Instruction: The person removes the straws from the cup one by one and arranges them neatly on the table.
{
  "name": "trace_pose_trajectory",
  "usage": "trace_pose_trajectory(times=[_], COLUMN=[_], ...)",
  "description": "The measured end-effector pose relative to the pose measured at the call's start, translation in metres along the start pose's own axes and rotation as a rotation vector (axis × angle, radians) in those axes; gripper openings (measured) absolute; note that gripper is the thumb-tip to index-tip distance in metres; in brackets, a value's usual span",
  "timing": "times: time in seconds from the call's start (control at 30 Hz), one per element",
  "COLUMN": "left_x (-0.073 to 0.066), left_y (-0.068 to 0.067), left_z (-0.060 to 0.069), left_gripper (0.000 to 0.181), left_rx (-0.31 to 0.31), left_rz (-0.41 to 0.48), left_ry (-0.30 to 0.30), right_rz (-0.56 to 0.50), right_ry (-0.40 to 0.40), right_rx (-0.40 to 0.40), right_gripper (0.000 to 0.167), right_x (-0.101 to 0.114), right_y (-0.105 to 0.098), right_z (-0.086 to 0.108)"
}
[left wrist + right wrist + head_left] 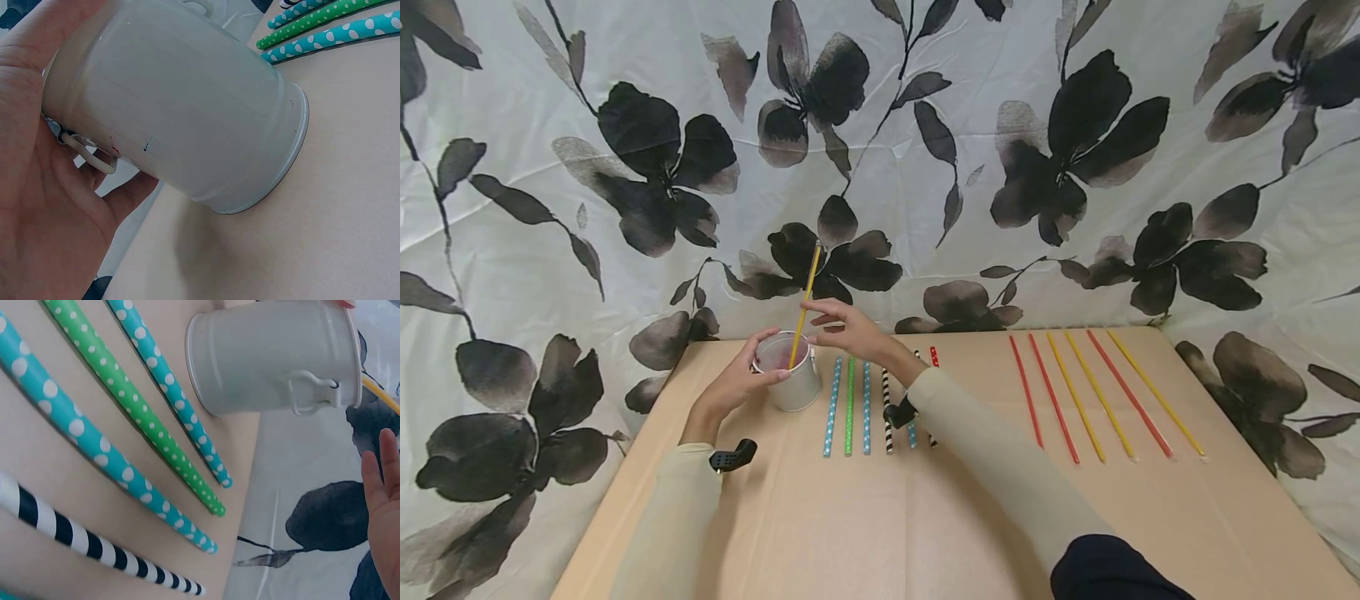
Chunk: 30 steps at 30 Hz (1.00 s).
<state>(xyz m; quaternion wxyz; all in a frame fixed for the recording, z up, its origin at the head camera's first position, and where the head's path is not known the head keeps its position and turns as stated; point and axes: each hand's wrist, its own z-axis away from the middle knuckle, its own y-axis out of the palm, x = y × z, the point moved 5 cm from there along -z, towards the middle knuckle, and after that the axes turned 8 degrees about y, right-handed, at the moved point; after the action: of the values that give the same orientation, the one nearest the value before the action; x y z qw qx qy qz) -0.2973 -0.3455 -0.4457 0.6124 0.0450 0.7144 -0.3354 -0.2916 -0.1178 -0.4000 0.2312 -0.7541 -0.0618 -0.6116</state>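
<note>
A small off-white metal pail with side handles stands on the table at centre left. My left hand grips it from the left near the rim, the thumb across the near side; the left wrist view shows the palm close against the pail wall. A thin yellow stick leans out of the pail, its lower end inside. At its middle my right hand pinches it with the fingertips. In the right wrist view only part of that hand shows, beside the yellow stick.
Right of the pail lies a row of patterned paper straws: blue dotted, green dotted, black-and-white striped, others partly under the right arm. Several thin red and yellow sticks lie farther right. A floral cloth hangs behind the table.
</note>
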Motion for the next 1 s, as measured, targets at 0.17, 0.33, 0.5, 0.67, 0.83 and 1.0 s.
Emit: trace_pose_trajectory(times=[0.17, 0.33, 0.5, 0.67, 0.83, 1.0], left_x=[0.0, 0.001, 0.001, -0.001, -0.002, -0.002], left_y=[-0.001, 0.0, 0.001, 0.001, 0.002, 0.001], left_z=[0.0, 0.001, 0.001, 0.001, 0.002, 0.003], left_gripper=[0.088, 0.088, 0.088, 0.088, 0.089, 0.089], left_rx=[-0.007, -0.013, -0.014, -0.015, -0.01, -0.015], left_rz=[-0.001, 0.003, -0.008, -0.01, 0.008, 0.002], left_ry=[0.012, 0.022, 0.023, 0.025, 0.035, 0.028], right_rz=[-0.001, -0.022, -0.041, -0.096, -0.144, -0.151], right_ry=[-0.056, -0.109, -0.147, -0.198, -0.221, -0.204], right_rx=[-0.037, -0.077, -0.135, -0.216, -0.352, -0.46], right_gripper=[0.059, 0.054, 0.049, 0.043, 0.038, 0.036], right_x=[0.006, 0.012, 0.019, 0.04, 0.056, 0.052], right_y=[-0.011, -0.023, -0.039, -0.055, -0.071, -0.088], right_z=[0.005, 0.011, 0.018, 0.032, 0.045, 0.053])
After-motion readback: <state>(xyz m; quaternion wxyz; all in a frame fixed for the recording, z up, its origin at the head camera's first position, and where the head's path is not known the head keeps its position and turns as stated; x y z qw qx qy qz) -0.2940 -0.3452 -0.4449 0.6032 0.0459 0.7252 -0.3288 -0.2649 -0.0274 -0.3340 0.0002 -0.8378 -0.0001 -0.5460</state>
